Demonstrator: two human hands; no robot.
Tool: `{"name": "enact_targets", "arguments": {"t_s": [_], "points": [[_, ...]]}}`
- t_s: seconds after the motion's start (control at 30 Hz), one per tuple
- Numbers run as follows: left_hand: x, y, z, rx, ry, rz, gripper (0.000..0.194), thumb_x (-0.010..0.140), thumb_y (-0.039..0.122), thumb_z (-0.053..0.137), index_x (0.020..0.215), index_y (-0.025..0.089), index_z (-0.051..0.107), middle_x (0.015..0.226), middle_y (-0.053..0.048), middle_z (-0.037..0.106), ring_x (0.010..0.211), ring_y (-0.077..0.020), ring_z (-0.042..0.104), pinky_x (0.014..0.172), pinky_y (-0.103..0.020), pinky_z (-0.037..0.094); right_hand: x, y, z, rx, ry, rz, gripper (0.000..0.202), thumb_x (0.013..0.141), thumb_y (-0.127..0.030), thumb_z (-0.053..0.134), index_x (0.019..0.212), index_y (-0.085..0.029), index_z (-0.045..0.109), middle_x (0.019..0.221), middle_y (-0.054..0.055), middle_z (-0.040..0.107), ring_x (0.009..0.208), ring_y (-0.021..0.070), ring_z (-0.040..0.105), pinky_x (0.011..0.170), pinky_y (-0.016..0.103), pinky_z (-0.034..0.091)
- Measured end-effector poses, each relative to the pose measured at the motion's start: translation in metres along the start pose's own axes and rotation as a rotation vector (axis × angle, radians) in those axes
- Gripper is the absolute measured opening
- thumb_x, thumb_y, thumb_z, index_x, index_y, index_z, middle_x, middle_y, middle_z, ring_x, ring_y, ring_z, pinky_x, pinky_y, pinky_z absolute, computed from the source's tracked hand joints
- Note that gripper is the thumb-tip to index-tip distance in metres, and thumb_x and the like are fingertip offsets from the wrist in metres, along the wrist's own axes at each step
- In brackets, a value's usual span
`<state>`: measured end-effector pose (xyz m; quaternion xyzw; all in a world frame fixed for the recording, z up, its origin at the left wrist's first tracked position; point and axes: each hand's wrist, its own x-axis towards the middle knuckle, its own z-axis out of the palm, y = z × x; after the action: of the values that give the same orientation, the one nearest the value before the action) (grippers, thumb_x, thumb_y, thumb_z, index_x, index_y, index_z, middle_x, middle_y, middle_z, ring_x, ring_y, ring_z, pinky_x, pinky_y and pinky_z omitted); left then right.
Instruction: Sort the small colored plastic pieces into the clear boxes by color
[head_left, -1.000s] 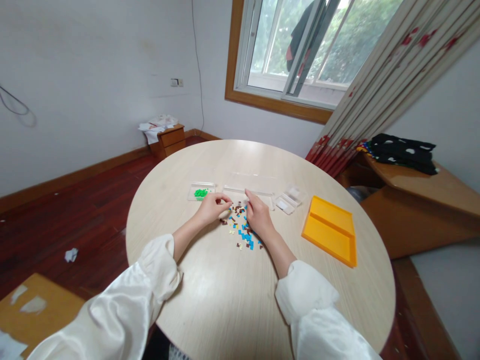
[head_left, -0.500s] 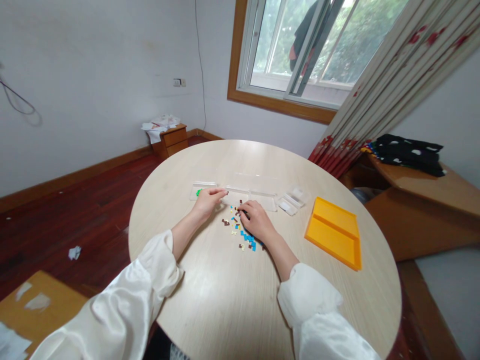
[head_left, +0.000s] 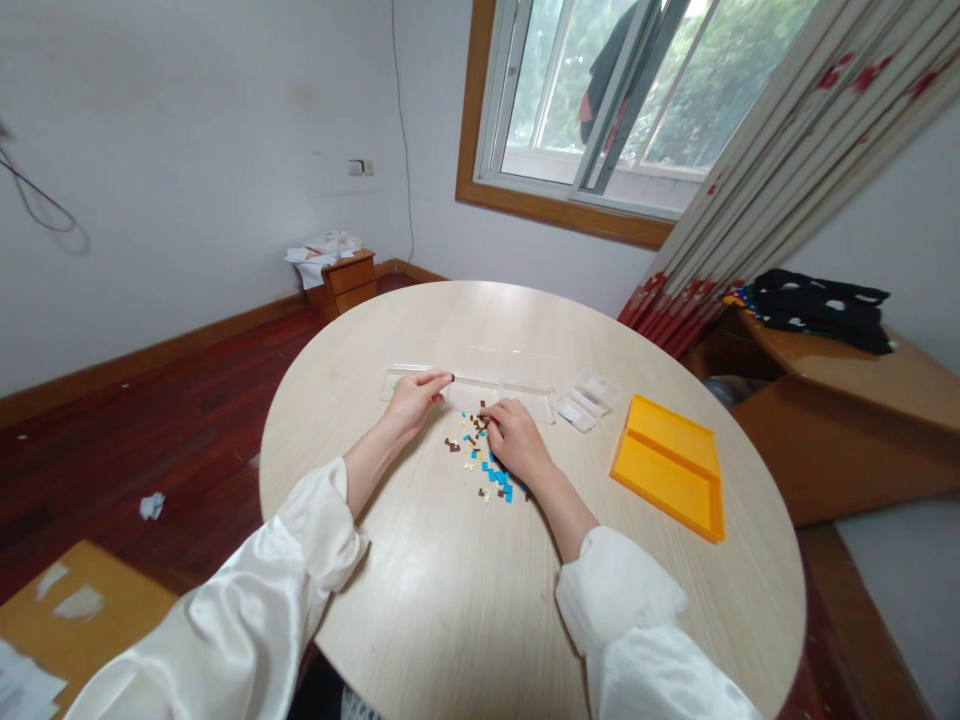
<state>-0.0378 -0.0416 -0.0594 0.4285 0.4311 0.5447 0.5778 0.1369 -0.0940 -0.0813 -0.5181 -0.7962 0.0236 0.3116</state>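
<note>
My left hand (head_left: pixel 417 400) is raised over the near edge of a clear compartment box (head_left: pixel 526 402), its thumb and fingers pinched on a small dark brown piece (head_left: pixel 452 378). Partly behind that hand, a bit of green (head_left: pixel 395 386) shows in the box's left part. My right hand (head_left: pixel 516 436) rests on a loose pile of small pieces, fingers curled together at the brown ones; what they grip, if anything, is too small to tell. Blue pieces (head_left: pixel 496 477) lie below its fingers, with brown pieces (head_left: pixel 451 445) and pale yellow ones to the left.
A small clear case (head_left: pixel 587 400) lies right of the compartment box. Farther right on the round table (head_left: pixel 420 600) is an orange tray (head_left: pixel 667 480). A faint clear lid lies behind the box. Beyond the table stand a cabinet and a small drawer unit.
My right hand's fingers have closed up and shifted slightly at the pile, showing more brown pieces. My left hand has moved slightly and now covers more of the green pieces.
</note>
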Motion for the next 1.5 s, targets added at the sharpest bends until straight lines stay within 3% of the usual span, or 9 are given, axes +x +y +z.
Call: {"name": "enact_targets", "arguments": {"t_s": [0.23, 0.43, 0.63, 0.83, 1.13, 1.3, 1.5], "points": [[0.008, -0.006, 0.011, 0.436, 0.036, 0.240, 0.018, 0.066, 0.028, 0.065, 0.075, 0.014, 0.071, 0.069, -0.004, 0.067, 0.060, -0.0129, 0.052, 0.061, -0.026, 0.040, 0.002, -0.003, -0.004, -0.065, -0.117, -0.020, 0.033, 0.081, -0.003, 0.046, 0.102, -0.018, 0.067, 0.097, 0.009, 0.066, 0.094, 0.0228, 0.051, 0.080, 0.035, 0.039], [0.009, -0.003, 0.016, 0.777, 0.005, 0.338, 0.019, 0.074, 0.019, 0.058, 0.085, 0.014, 0.073, 0.074, -0.005, 0.068, 0.064, -0.0139, 0.054, 0.066, -0.026, 0.042, 0.002, -0.003, -0.003, -0.119, -0.133, -0.009, 0.037, 0.081, -0.001, 0.047, 0.108, -0.018, 0.065, 0.107, 0.010, 0.066, 0.098, 0.0240, 0.050, 0.081, 0.037, 0.038], [0.007, -0.006, 0.010, 0.902, -0.047, 0.394, 0.021, 0.077, 0.017, 0.056, 0.092, 0.013, 0.070, 0.085, -0.007, 0.069, 0.073, -0.0164, 0.057, 0.075, -0.029, 0.044, 0.001, -0.003, -0.002, -0.130, -0.138, 0.019, 0.032, 0.081, -0.004, 0.048, 0.103, -0.017, 0.067, 0.106, 0.010, 0.067, 0.098, 0.0247, 0.051, 0.081, 0.038, 0.038], [0.003, -0.011, 0.001, 1.078, -0.220, 0.525, 0.012, 0.076, 0.016, 0.059, 0.082, 0.014, 0.069, 0.089, -0.008, 0.068, 0.089, -0.0206, 0.059, 0.087, -0.034, 0.043, 0.003, -0.007, -0.005, -0.153, -0.148, 0.040, 0.020, 0.084, -0.012, 0.052, 0.094, -0.016, 0.070, 0.097, 0.009, 0.069, 0.094, 0.0240, 0.053, 0.082, 0.036, 0.038], [-0.005, -0.004, 0.002, 1.222, -0.323, 0.539, 0.015, 0.076, 0.010, 0.054, 0.082, 0.011, 0.068, 0.087, -0.012, 0.068, 0.088, -0.0227, 0.059, 0.083, -0.034, 0.043, 0.005, -0.012, -0.008, -0.227, -0.211, 0.089, 0.014, 0.083, -0.013, 0.056, 0.085, -0.018, 0.070, 0.089, 0.009, 0.068, 0.089, 0.0224, 0.056, 0.077, 0.034, 0.035], [-0.007, -0.004, 0.001, 1.278, -0.347, 0.534, 0.017, 0.076, 0.007, 0.051, 0.081, 0.012, 0.067, 0.084, -0.010, 0.067, 0.086, -0.0212, 0.058, 0.081, -0.032, 0.043, 0.002, -0.013, -0.007, -0.251, -0.139, 0.046, 0.014, 0.083, -0.013, 0.053, 0.082, -0.016, 0.066, 0.085, 0.009, 0.067, 0.086, 0.0226, 0.056, 0.075, 0.034, 0.034], [-0.005, -0.008, -0.002, 1.282, -0.354, 0.551, 0.017, 0.076, 0.007, 0.051, 0.081, 0.013, 0.066, 0.085, -0.009, 0.066, 0.085, -0.0214, 0.057, 0.081, -0.034, 0.043, 0.001, -0.007, -0.004, -0.046, 0.135, 0.046, 0.013, 0.084, -0.015, 0.048, 0.084, -0.016, 0.061, 0.084, 0.007, 0.067, 0.082, 0.0203, 0.058, 0.076, 0.032, 0.038]]}}
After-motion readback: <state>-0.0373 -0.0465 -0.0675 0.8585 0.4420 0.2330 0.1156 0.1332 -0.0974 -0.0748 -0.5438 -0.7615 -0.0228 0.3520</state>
